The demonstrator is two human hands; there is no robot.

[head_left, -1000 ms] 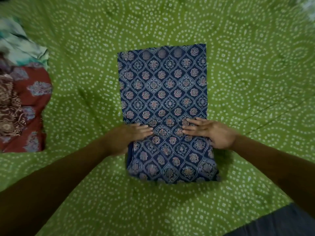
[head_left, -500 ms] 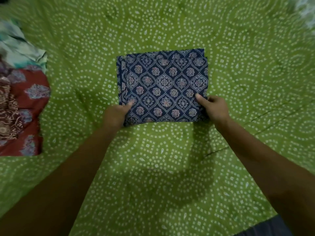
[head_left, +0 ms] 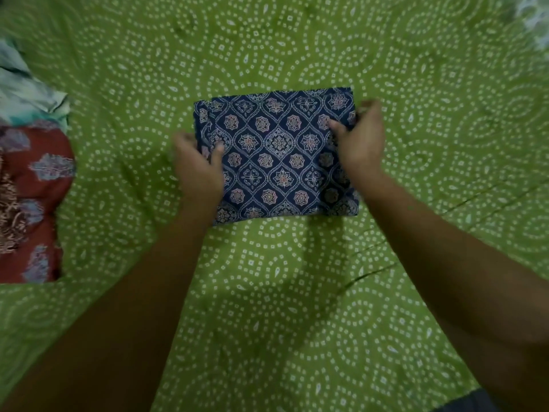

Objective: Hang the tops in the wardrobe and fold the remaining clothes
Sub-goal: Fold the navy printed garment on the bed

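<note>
Folded into a compact rectangle: a navy printed garment (head_left: pixel 279 153), flat on the green dotted bedsheet (head_left: pixel 297 292), roughly at the middle of the sheet's visible area. Covered in pale ogee outlines with small pink and white flower medallions; no label, brand or writing to be read on it.

Gripped at both short ends. Left hand (head_left: pixel 198 168) over the garment's left edge, thumb lying on top of the cloth, fingers curled round the edge and blurred. Right hand (head_left: pixel 361 141) over the garment's right edge near the far corner, thumb on top of the print, fingers wrapped round the side, also soft with blur. Both forearms bare, reaching in from the near side of the garment and converging on it, wrists above its near corners. Whether lifted clear of the sheet or resting on it, cannot be told.

Well apart to the garment's left, at the sheet's edge: a red printed cloth (head_left: pixel 35 203) with bluish motifs, and just beyond it on the far side a pale teal and white cloth (head_left: pixel 26 90), crumpled. Near the right forearm, faint creases in the sheet.
</note>
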